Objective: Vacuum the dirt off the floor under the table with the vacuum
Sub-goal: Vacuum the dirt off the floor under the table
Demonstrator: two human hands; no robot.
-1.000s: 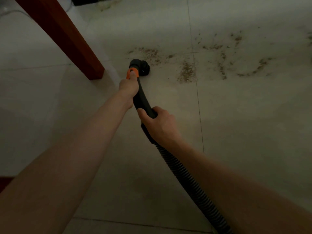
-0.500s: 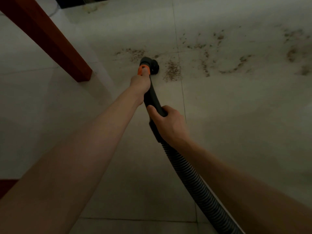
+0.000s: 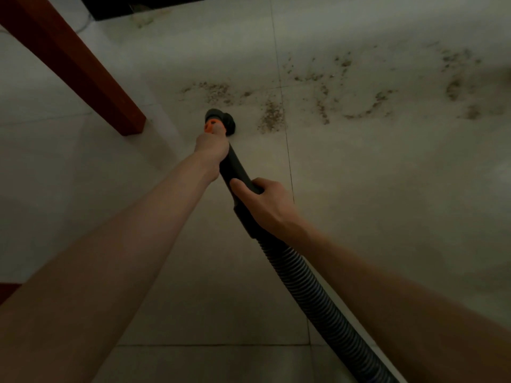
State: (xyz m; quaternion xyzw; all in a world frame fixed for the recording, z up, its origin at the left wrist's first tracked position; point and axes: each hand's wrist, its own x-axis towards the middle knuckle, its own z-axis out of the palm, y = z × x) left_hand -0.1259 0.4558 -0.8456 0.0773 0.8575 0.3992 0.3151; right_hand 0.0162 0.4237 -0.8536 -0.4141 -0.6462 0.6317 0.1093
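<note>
A black vacuum wand (image 3: 235, 167) with an orange collar ends in a round black nozzle (image 3: 222, 121) resting on the pale tiled floor. My left hand (image 3: 211, 146) grips the wand just behind the nozzle. My right hand (image 3: 266, 201) holds the wand's rear end, where the ribbed grey hose (image 3: 318, 294) begins. Brown dirt (image 3: 272, 117) lies in patches just right of the nozzle, another patch of dirt (image 3: 215, 91) sits beyond it, and more is scattered to the far right.
A reddish-brown wooden table leg (image 3: 91, 78) slants down to the floor left of the nozzle. A dark object (image 3: 124, 6) stands at the top edge. The hose runs off the bottom right. Tile joints cross the floor.
The nozzle has drawn back a little from the far dirt patch and now sits left of the dense patch. Both hands keep their grip on the wand.
</note>
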